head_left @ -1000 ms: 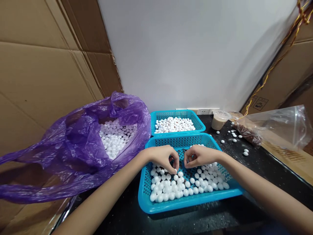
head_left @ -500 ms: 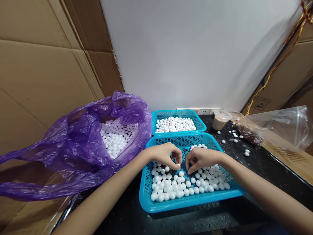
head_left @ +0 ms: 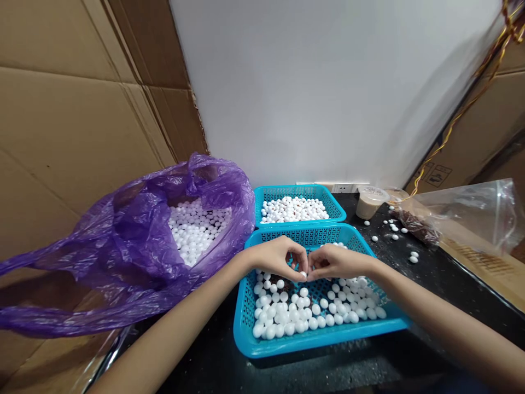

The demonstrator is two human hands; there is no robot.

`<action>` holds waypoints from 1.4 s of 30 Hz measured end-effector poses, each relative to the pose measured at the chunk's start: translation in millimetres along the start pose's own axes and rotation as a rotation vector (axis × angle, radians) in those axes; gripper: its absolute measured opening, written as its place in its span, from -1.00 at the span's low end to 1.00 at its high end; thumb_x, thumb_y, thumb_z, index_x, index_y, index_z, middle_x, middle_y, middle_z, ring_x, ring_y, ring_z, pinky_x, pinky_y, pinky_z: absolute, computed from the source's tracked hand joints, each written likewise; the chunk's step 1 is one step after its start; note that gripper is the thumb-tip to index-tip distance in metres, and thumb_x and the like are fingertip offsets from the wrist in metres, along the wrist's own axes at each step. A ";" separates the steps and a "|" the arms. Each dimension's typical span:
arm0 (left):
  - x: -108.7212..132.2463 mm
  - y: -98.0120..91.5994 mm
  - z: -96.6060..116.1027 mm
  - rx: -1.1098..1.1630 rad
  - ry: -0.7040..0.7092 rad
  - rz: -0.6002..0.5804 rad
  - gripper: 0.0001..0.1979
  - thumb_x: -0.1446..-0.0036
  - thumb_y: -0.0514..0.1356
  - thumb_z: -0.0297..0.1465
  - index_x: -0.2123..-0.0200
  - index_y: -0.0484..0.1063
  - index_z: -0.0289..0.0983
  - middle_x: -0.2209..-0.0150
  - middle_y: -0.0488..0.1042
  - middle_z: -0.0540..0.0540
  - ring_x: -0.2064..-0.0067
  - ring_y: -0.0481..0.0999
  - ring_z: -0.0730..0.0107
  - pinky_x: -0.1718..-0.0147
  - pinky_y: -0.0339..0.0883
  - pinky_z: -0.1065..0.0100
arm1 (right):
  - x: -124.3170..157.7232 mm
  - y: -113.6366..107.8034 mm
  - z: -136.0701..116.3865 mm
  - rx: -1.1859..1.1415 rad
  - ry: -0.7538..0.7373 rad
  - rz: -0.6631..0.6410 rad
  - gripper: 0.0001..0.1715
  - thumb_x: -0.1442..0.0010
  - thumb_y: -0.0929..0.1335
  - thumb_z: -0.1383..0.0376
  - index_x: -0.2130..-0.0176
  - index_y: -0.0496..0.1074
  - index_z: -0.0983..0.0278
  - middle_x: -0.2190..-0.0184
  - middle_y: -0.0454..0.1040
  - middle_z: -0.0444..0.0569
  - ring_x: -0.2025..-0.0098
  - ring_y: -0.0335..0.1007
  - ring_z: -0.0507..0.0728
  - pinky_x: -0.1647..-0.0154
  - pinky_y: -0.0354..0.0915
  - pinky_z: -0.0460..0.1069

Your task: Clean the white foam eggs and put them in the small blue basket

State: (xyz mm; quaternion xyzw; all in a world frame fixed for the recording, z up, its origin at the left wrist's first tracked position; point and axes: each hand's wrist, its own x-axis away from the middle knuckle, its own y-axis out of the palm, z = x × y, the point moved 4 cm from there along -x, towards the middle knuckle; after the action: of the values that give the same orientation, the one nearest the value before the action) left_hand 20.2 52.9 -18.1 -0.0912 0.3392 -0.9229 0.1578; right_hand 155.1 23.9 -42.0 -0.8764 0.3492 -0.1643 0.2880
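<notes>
Over the near blue plastic basket, my left hand pinches a small white ball between thumb and fingertips. My right hand meets it there, its own fingers closed in a pinch that touches or nearly touches the ball. Whatever its fingertips hold is too small or hidden to make out. Many loose white balls lie beneath both hands, spread along the basket's near side, with dark brown bits among them.
Behind stands a second blue basket of white balls. An open purple plastic bag, also holding white balls, is at left. On the right are a lidded cup, stray balls and a clear bag with brown bits.
My right hand has moved left and slightly up to meet the left hand. The left hand has lifted the white ball a little.
</notes>
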 end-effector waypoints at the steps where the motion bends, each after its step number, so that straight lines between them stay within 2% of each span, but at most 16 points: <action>1: 0.1 -3.3 1.5 0.029 0.024 0.059 -0.88 0.06 0.26 -0.39 0.39 0.48 -0.28 0.41 0.50 0.00 0.38 0.40 0.48 0.38 0.28 0.46 | 0.5 -3.5 -0.1 -0.092 -0.008 0.030 -0.71 -0.11 0.37 0.14 0.40 0.43 0.35 0.61 0.33 -0.17 0.55 0.17 -0.04 0.54 0.06 -0.13; 5: 1.4 -20.2 3.8 0.202 0.107 0.377 -0.83 0.03 0.27 -0.35 0.36 0.46 -0.33 0.37 0.48 -0.06 0.34 0.42 0.47 0.32 0.32 0.43 | 1.9 -16.6 3.5 -0.416 0.027 0.160 -0.69 -0.07 0.39 0.11 0.39 0.41 0.33 0.56 0.33 -0.16 0.55 0.17 -0.05 0.55 0.09 -0.13; 8: 1.8 -26.2 0.9 0.337 0.116 0.506 -0.81 0.06 0.29 -0.38 0.37 0.43 -0.36 0.37 0.46 -0.07 0.35 0.45 0.48 0.31 0.35 0.44 | 2.4 -22.7 7.4 -0.554 0.050 0.247 -0.70 -0.02 0.42 0.11 0.41 0.42 0.31 0.56 0.29 -0.17 0.56 0.15 -0.06 0.57 0.12 -0.13; 13: 0.1 -23.7 -2.2 0.388 0.132 0.467 -0.80 0.06 0.31 -0.42 0.32 0.45 -0.36 0.34 0.49 -0.07 0.29 0.49 0.46 0.23 0.39 0.42 | 0.8 -28.0 6.2 -0.885 -0.057 0.358 -0.77 -0.02 0.44 0.15 0.42 0.46 0.27 0.39 0.37 -0.07 0.36 0.29 0.01 0.41 0.28 -0.10; 16: -0.4 -21.8 -4.3 0.417 0.134 0.430 -0.78 0.07 0.33 -0.43 0.30 0.47 -0.35 0.32 0.52 -0.08 0.26 0.52 0.43 0.19 0.40 0.40 | -1.0 -28.0 3.2 -0.944 -0.101 0.374 -0.81 -0.02 0.44 0.19 0.44 0.48 0.27 0.32 0.36 -0.07 0.33 0.30 0.00 0.39 0.30 -0.10; 24: -1.0 -21.5 -6.0 0.470 0.127 0.442 -0.76 0.10 0.35 -0.44 0.31 0.44 -0.36 0.34 0.54 -0.08 0.28 0.54 0.42 0.21 0.43 0.39 | -1.8 -24.4 0.8 -0.893 -0.091 0.340 -0.83 -0.05 0.43 0.21 0.43 0.47 0.28 0.34 0.38 -0.08 0.35 0.31 -0.02 0.36 0.31 -0.10; 35: -1.3 -19.8 -8.5 0.543 0.109 0.464 -0.73 0.14 0.36 -0.47 0.48 0.28 -0.36 0.40 0.53 -0.08 0.33 0.54 0.44 0.27 0.43 0.39 | -1.3 -23.0 3.8 -0.773 -0.089 0.356 -0.79 -0.07 0.42 0.17 0.42 0.44 0.27 0.35 0.37 -0.10 0.33 0.32 -0.01 0.30 0.32 -0.08; 42: -1.6 -19.9 -9.7 0.532 0.104 0.468 -0.65 0.15 0.36 -0.45 0.56 0.17 -0.33 0.41 0.53 -0.11 0.31 0.55 0.38 0.30 0.43 0.34 | -2.8 -21.1 2.6 -0.764 -0.096 0.354 -0.75 -0.05 0.42 0.14 0.40 0.41 0.28 0.36 0.36 -0.10 0.35 0.32 0.00 0.28 0.33 -0.05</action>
State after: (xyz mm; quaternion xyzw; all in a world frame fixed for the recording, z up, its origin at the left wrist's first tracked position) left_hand 14.4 73.5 -12.5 0.0804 0.1064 -0.9213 0.3654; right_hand 165.3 39.3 -31.2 -0.8534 0.5162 0.0700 -0.0177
